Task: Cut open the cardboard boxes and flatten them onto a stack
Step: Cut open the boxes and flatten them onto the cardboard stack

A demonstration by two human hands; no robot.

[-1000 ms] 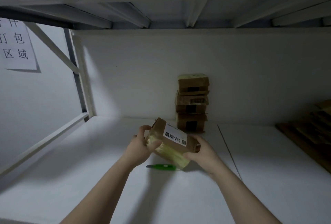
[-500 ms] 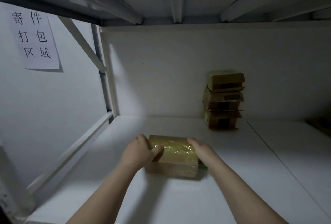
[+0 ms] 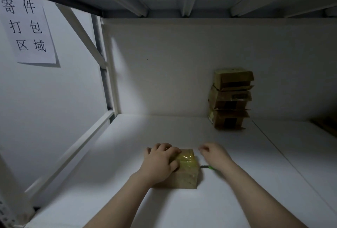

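Note:
A small cardboard box (image 3: 188, 174) wrapped in yellowish tape lies flat on the white shelf surface (image 3: 113, 182). My left hand (image 3: 158, 162) lies over its top left part, fingers curled over the far edge and thumb on the top face. My right hand (image 3: 213, 156) hovers just right of the box with loosely curled fingers, holding nothing. A green cutter (image 3: 207, 167) lies on the shelf beside the box, mostly hidden under my right wrist.
Three taped cardboard boxes (image 3: 230, 98) stand stacked against the back wall at the right. Dark flat cardboard (image 3: 326, 125) shows at the far right edge. A shelf frame post (image 3: 107, 67) and rail bound the left side. A paper sign (image 3: 27, 29) hangs on the left wall.
The box, held tilted in both hands a second ago, now lies flat on the shelf. My right hand has let go and moved right, off the box. The view has swung left.

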